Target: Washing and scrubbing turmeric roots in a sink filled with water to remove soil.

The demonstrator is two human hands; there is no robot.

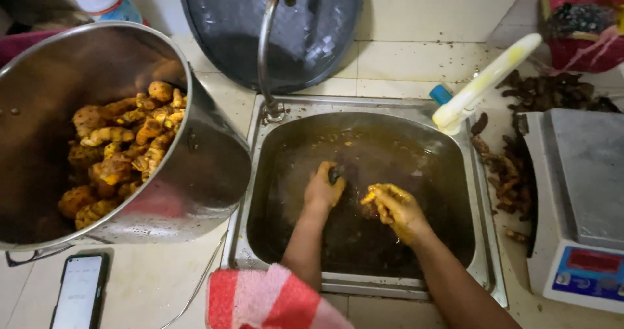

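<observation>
Both hands work in the steel sink [481,238], set in the worktop's middle. Left hand [323,189] is clenched around a dark root piece [336,173]; right hand [398,209], yellow-stained, grips another root [369,198]. Steel pot [195,173] of turmeric roots [123,150] stands at the sink's left edge.

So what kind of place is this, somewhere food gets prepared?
Probably a kitchen: a steel sink with a tap, a big pot of yellow roots, and a weighing scale on the tiled counter.
</observation>
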